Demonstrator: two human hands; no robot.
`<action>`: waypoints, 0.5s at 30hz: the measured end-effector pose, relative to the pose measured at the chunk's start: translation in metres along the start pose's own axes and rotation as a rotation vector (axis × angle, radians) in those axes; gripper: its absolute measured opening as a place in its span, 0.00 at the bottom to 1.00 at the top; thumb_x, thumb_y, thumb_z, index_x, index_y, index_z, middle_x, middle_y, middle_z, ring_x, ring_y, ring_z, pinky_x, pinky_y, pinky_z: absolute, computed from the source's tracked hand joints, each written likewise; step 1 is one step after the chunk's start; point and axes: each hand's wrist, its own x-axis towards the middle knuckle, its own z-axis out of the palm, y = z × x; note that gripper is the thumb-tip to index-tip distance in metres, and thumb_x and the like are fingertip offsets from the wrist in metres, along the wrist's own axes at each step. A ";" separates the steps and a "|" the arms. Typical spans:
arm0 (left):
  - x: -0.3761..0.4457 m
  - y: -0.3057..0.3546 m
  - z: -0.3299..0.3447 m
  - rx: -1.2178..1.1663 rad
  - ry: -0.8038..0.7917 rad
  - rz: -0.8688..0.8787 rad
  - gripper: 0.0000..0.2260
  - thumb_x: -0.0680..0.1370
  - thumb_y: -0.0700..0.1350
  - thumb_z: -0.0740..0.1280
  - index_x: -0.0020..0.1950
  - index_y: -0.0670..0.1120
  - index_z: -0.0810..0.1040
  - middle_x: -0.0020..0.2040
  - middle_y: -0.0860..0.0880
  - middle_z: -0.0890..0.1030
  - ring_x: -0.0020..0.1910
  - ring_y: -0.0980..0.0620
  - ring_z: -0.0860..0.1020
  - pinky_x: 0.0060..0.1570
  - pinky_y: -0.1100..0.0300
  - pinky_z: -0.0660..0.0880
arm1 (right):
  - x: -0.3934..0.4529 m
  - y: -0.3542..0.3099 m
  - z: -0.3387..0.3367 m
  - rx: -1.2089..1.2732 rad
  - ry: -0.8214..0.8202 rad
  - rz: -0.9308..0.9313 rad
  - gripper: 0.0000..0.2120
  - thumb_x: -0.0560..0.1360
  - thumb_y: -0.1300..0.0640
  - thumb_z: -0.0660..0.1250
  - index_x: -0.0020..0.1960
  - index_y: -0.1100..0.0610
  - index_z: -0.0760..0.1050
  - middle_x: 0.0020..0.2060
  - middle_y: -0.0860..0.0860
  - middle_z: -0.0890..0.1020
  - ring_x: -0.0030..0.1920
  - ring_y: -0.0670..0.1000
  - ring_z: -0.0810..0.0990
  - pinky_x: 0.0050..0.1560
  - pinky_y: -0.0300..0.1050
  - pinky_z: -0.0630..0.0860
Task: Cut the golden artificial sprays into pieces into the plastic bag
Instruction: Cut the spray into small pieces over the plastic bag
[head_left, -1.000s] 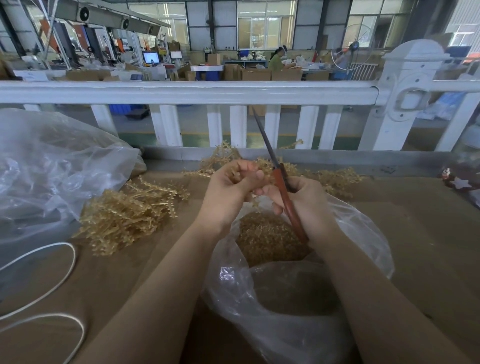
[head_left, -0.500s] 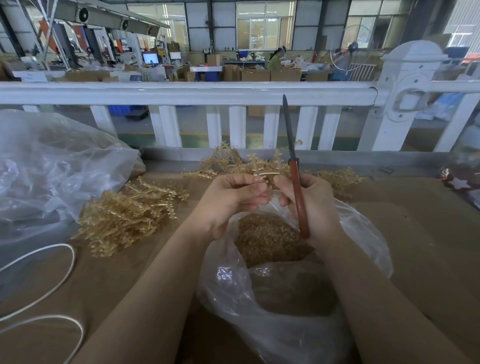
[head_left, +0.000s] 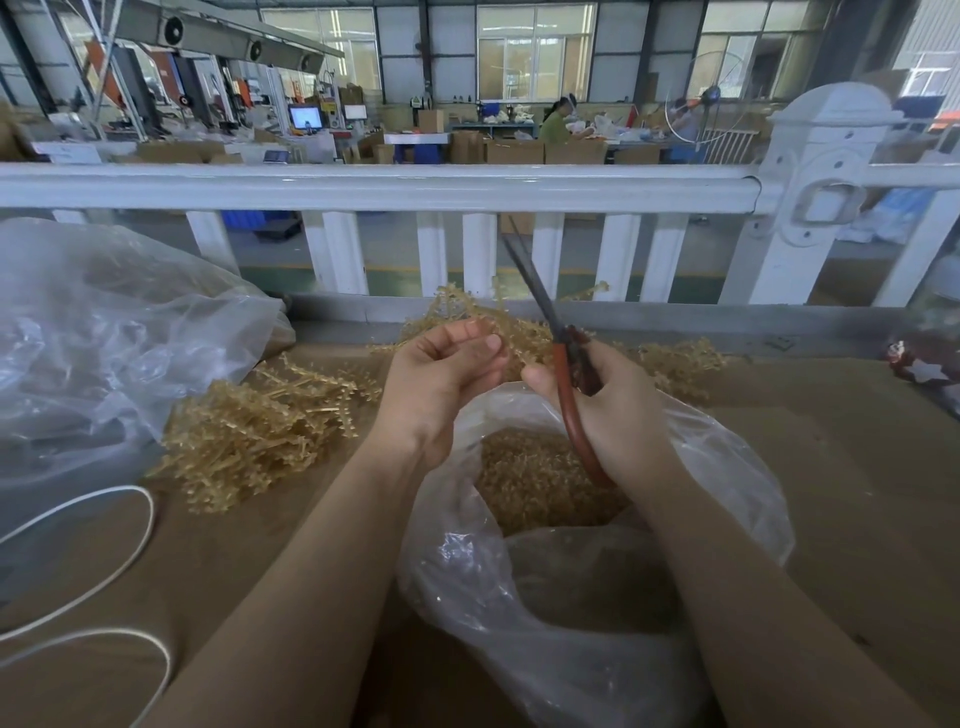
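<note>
My left hand (head_left: 441, 379) pinches a golden spray (head_left: 519, 332) between thumb and fingertips, above the open mouth of a clear plastic bag (head_left: 571, 623). Golden cut pieces (head_left: 535, 478) fill the bottom of that bag. My right hand (head_left: 618, 410) grips the red handles of a pair of scissors (head_left: 563, 374); its dark blades point up and to the left, past the spray. A pile of uncut golden sprays (head_left: 260, 426) lies on the brown table to the left. More sprays (head_left: 675, 358) lie behind my right hand.
A large crumpled clear bag (head_left: 104, 338) fills the left side. A white cord (head_left: 104, 561) loops at the lower left. A white railing (head_left: 415, 187) closes the far table edge. A small red ornament (head_left: 919, 364) sits at the right.
The scissors have tilted from nearly upright to leaning left across the spray. My left hand has risen a little and its fingers have turned further up round the spray.
</note>
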 end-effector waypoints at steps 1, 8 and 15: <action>0.000 0.000 0.000 -0.007 0.001 0.002 0.09 0.72 0.36 0.72 0.51 0.40 0.79 0.41 0.45 0.84 0.42 0.51 0.84 0.47 0.59 0.81 | 0.000 0.001 0.000 -0.055 -0.014 -0.011 0.27 0.60 0.20 0.65 0.46 0.40 0.76 0.41 0.31 0.81 0.42 0.36 0.79 0.40 0.37 0.71; -0.001 0.005 -0.002 -0.041 -0.004 0.079 0.07 0.74 0.32 0.69 0.50 0.41 0.80 0.41 0.48 0.85 0.42 0.54 0.83 0.46 0.63 0.80 | -0.002 0.009 -0.001 -0.342 -0.072 -0.069 0.33 0.61 0.18 0.58 0.53 0.40 0.72 0.43 0.37 0.79 0.44 0.41 0.77 0.37 0.38 0.69; -0.001 0.004 -0.002 0.021 0.022 0.134 0.09 0.77 0.29 0.66 0.48 0.42 0.80 0.39 0.50 0.84 0.41 0.54 0.81 0.46 0.62 0.78 | -0.001 0.009 -0.001 -0.426 -0.063 -0.116 0.29 0.64 0.19 0.60 0.54 0.38 0.68 0.48 0.35 0.77 0.49 0.42 0.74 0.42 0.42 0.70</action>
